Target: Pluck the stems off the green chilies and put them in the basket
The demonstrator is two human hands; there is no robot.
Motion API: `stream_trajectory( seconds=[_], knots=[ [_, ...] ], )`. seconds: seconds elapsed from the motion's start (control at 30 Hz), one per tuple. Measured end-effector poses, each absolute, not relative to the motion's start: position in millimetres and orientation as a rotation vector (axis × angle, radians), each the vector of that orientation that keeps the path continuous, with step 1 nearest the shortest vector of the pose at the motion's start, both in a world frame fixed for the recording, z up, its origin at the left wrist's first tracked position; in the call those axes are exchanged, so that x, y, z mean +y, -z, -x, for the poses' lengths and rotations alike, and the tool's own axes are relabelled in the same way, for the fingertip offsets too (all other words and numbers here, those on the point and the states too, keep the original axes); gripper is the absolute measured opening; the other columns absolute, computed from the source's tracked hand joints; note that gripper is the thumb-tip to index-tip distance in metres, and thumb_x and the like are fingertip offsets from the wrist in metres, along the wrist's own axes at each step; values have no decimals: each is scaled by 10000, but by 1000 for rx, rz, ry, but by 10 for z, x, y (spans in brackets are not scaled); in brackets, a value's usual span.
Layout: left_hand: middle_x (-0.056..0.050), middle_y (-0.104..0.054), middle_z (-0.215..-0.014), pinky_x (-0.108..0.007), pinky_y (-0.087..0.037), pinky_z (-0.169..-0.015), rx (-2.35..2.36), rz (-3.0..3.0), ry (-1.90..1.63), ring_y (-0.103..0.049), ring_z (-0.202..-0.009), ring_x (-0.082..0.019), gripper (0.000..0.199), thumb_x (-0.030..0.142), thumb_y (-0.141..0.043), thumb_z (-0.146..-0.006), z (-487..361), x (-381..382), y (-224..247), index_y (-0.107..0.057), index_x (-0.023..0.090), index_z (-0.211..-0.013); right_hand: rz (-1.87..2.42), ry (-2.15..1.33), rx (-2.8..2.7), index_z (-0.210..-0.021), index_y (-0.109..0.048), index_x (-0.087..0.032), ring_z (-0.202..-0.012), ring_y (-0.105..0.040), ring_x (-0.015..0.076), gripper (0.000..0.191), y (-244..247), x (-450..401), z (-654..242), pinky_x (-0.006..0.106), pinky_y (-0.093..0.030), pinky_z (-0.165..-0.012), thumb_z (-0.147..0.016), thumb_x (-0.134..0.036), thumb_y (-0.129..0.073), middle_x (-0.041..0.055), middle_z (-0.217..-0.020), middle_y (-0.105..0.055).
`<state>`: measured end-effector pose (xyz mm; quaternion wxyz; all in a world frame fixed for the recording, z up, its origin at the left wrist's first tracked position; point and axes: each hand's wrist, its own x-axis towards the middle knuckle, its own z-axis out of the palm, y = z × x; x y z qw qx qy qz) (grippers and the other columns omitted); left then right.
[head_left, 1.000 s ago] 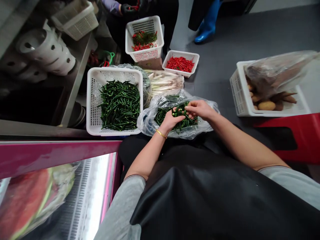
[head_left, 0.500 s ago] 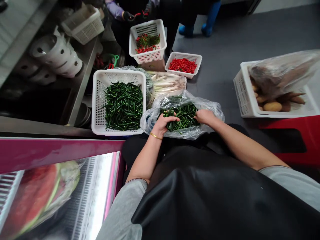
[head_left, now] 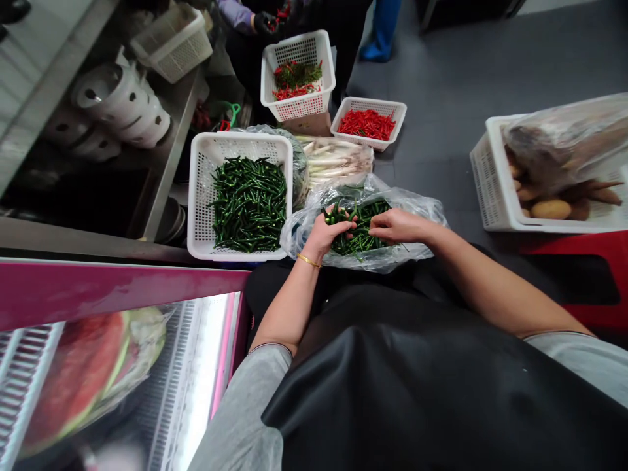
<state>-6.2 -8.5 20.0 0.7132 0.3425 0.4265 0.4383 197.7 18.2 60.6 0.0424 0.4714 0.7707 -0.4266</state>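
My left hand [head_left: 328,232], with a gold bangle at the wrist, is closed round several green chilies [head_left: 337,214] over an open clear plastic bag [head_left: 417,204]. More green chilies [head_left: 366,239] lie loose in the bag. Just to the right, my right hand [head_left: 395,226] has its fingers pinched together above the bag's chilies; whatever is between its fingertips is too small to make out. Left of the bag stands a white basket [head_left: 200,196] holding a pile of green chilies [head_left: 250,206].
Behind the bag lie pale-stemmed vegetables [head_left: 338,160] and a tray of red chilies [head_left: 367,124]. A co-worker's gloved hands [head_left: 267,23] hold red chilies over another basket [head_left: 299,104]. A potato crate [head_left: 495,176] stands right; a glass-topped case with watermelon [head_left: 73,373] is front left.
My right hand has moved left, closer to my left hand. The whole view has shifted slightly rightward. The co-worker's hands have come together.
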Motion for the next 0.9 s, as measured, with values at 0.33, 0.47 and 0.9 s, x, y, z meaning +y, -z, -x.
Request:
stream_trajectory(
  seconds=[0.33,0.47,0.9],
  knots=[
    [9,-610,-629,-245,-403,-484,1008,-716,-923,-627,-585,-175,400,272,-782,-524,-47,-301,-107,-522,157,-805,-1560,1147,2783,-658,-580,-188,-587,-540,131,285,-348,80,-1778,247,-362,-582,-830,-393,-483,22,-619,-623],
    [6,-613,-641,-245,-399,-491,938,-767,-861,-645,-620,-192,409,283,-786,-530,5,-366,-182,-518,166,-817,-1481,1892,2445,-600,-492,-195,-410,-418,90,424,-357,-14,-1889,223,-311,-442,-816,-559,-513,-41,-439,-471],
    [4,-612,-686,-267,-429,-538,958,-817,-874,-643,-652,-195,436,312,-795,-535,26,-383,-213,-532,182,-857,-1768,1758,2452,-726,-589,-169,-471,-474,109,491,-219,13,-1649,229,-306,-450,-827,-628,-447,3,-555,-562]
  ],
)
